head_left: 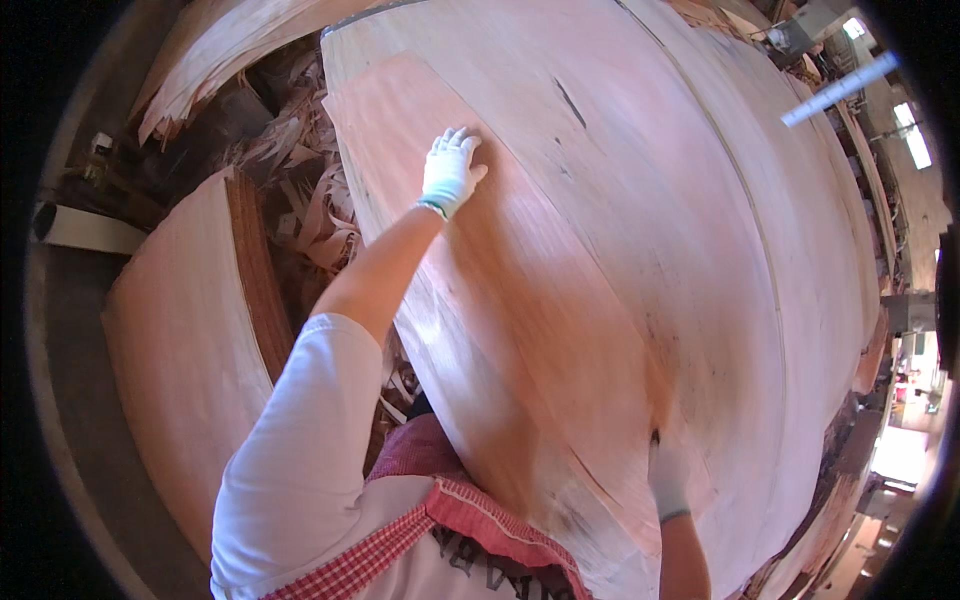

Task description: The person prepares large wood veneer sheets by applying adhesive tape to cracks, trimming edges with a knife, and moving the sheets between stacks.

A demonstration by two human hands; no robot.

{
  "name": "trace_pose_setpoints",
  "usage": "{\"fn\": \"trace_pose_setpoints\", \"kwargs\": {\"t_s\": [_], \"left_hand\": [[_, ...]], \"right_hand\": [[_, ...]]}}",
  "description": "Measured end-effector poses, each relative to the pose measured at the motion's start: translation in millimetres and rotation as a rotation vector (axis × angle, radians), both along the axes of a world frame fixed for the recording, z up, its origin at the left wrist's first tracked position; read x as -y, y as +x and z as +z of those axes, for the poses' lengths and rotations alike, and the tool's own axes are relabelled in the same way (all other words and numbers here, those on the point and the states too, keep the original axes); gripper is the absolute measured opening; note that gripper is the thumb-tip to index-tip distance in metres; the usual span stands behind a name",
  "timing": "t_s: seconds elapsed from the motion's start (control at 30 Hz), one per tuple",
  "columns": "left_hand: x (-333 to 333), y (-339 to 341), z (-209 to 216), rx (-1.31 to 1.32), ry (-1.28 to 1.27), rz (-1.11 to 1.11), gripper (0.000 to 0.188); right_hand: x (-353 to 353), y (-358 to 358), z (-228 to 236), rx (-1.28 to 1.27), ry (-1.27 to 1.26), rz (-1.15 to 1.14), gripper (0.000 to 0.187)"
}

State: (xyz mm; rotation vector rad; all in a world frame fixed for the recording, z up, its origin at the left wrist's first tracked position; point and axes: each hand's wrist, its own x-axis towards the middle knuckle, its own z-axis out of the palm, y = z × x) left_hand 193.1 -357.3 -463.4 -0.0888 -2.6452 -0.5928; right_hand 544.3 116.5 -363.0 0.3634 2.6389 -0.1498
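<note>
A long, narrow strip of pinkish wood veneer (pixel 530 270) lies slantwise on top of a broad, pale veneer sheet (pixel 680 180). My left hand (pixel 452 172), in a white knitted glove, rests flat near the strip's far end with its fingers stretched out. Close to me on the right, my right hand (pixel 668 485), also gloved in white, is over the strip's near end. Motion smears its fingers. A small dark thing (pixel 655 437) shows at their tips, too blurred to name.
Left of the sheet stands a stack of veneer (pixel 180 310) with a layered brown edge. Torn veneer scraps (pixel 325 215) fill the gap between them. More ragged sheets (pixel 220 50) lie at the far left. A pale tube (pixel 95 230) sits beside the stack.
</note>
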Motion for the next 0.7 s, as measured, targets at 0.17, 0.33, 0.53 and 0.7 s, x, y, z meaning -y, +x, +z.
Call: {"fn": "trace_pose_setpoints", "kwargs": {"t_s": [0.17, 0.33, 0.53, 0.7], "left_hand": [[24, -36, 12, 0.407, 0.008, -0.28, 0.067], [19, -36, 35, 0.361, 0.015, -0.316, 0.076], [31, -40, 7, 0.271, -0.073, -0.365, 0.077], [18, -39, 25, 0.401, -0.104, -0.363, 0.08]], "right_hand": [[170, -236, -12, -0.17, 0.004, 0.141, 0.027], [337, -376, -56, -0.401, -0.112, 0.414, 0.018], [312, -369, -52, -0.277, -0.085, 0.614, 0.017], [81, -206, -41, -0.162, 0.06, 0.433, 0.017]]}}
